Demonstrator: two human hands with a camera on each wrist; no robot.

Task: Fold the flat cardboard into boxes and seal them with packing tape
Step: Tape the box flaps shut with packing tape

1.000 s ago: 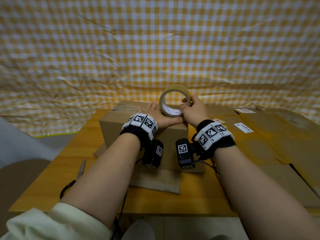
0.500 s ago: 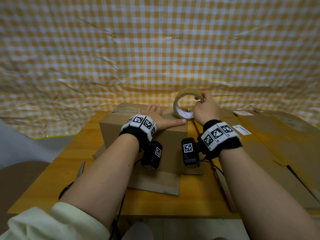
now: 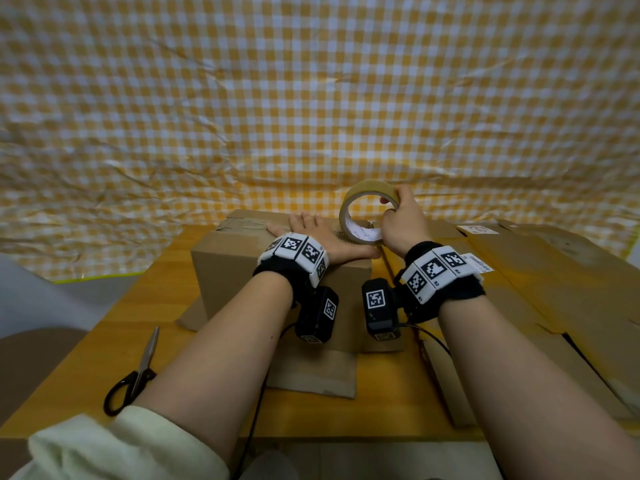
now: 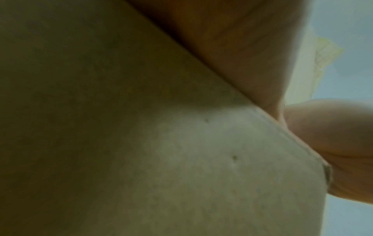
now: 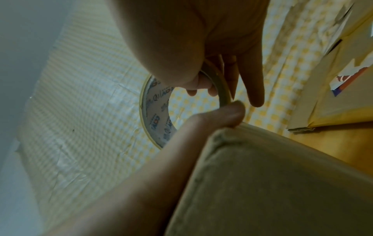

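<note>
A folded brown cardboard box [image 3: 242, 271] stands on the wooden table [image 3: 166, 271], its lower flaps spread out on the tabletop. My left hand [image 3: 322, 237] lies flat on the box top with straight fingers and the thumb along the near right edge. My right hand [image 3: 398, 223] grips a roll of tan packing tape [image 3: 360, 202] upright at the box's top right corner, fingers through its core. In the right wrist view the tape roll [image 5: 153, 115] shows its printed core past the left thumb [image 5: 218, 116] and box corner [image 5: 262, 175]. The left wrist view shows only the blurred box side [image 4: 181, 159].
Black-handled scissors [image 3: 138, 372] lie on the table at the front left. Several flat cardboard sheets [image 3: 554, 289] with white labels cover the table's right side. A yellow checked cloth [image 3: 311, 98] hangs behind the table.
My right hand has carried the tape roll rightward across the box top to its right corner. The left hand has stayed flat on the box.
</note>
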